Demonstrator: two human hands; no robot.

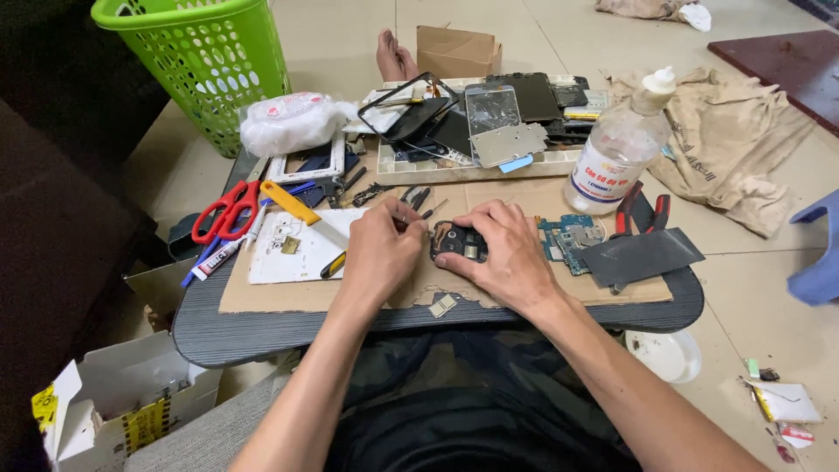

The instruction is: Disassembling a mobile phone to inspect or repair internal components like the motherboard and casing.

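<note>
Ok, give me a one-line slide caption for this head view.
Both hands work on a small dark phone part on a cardboard sheet, left hand holding a thin tool, right hand steadying it.

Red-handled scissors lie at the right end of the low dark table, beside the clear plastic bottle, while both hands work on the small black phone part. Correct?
Not quite. In the head view the red-handled scissors lie at the left end of the low dark table, far from the clear plastic bottle. The left hand and right hand do work on the small black phone part.

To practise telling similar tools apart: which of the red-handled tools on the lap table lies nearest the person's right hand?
The red-and-black pliers, lying beside the clear bottle, are nearer the right hand. The red scissors lie at the far left edge, beyond the left hand.
</note>
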